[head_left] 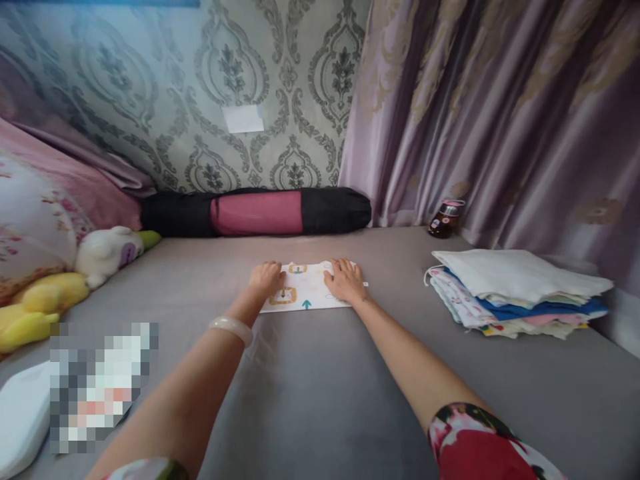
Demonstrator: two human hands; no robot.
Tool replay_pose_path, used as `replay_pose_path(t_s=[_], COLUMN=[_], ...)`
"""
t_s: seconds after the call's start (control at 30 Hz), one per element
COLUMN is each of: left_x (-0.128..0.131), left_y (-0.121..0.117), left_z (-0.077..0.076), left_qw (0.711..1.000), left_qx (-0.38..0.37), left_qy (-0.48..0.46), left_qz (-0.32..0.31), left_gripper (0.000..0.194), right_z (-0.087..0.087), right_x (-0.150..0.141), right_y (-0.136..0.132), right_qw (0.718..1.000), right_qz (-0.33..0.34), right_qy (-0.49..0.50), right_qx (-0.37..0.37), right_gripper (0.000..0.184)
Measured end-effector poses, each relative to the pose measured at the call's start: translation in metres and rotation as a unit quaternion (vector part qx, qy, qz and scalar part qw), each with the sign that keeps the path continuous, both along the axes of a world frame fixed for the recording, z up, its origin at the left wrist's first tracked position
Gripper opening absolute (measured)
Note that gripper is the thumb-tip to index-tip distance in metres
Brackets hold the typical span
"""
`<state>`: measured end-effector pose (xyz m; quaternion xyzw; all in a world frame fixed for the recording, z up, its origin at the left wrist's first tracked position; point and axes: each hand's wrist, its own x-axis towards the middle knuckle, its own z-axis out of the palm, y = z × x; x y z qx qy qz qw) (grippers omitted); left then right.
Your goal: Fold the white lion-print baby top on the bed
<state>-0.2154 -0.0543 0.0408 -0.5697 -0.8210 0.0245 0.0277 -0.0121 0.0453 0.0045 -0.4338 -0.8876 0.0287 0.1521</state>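
Note:
A small white folded garment (306, 290) with yellow and teal prints lies flat on the grey bed surface (320, 373). My left hand (267, 278) rests on its left edge with the fingers curled down onto the cloth. My right hand (344, 279) lies flat on its right part, fingers stretched out and together. Both arms reach straight forward. A pale bangle (231, 329) sits on my left wrist.
A stack of folded clothes (517, 292) sits at the right. A black and pink rolled bag (257, 212) lies along the wall. A small brown jar (446, 219) stands by the curtain (500, 113). Plush toys (107, 251) and a floral pillow (30, 220) lie at the left.

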Motion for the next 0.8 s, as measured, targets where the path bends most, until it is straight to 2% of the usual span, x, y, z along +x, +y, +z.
replay_pose_path(t_s=[0.17, 0.33, 0.6, 0.8], left_x=[-0.017, -0.032, -0.032, -0.028], left_y=[0.026, 0.04, 0.042, 0.041], left_z=[0.003, 0.006, 0.003, -0.008], left_qw=[0.997, 0.993, 0.987, 0.989], left_qx=[-0.058, -0.068, -0.07, -0.043], left_qy=[-0.04, -0.093, -0.142, -0.14], left_qz=[0.012, 0.013, 0.027, 0.036], left_gripper=[0.03, 0.032, 0.034, 0.029], right_z=[0.001, 0.001, 0.001, 0.013], right_x=[0.0, 0.001, 0.001, -0.002], right_y=[-0.002, -0.003, -0.003, 0.015], right_qw=[1.0, 1.0, 1.0, 0.998], right_qz=[-0.009, -0.009, -0.008, -0.013], right_qy=[0.005, 0.013, 0.022, -0.049], right_qx=[-0.002, 0.006, 0.018, -0.032], right_gripper=[0.049, 0.048, 0.045, 0.039])
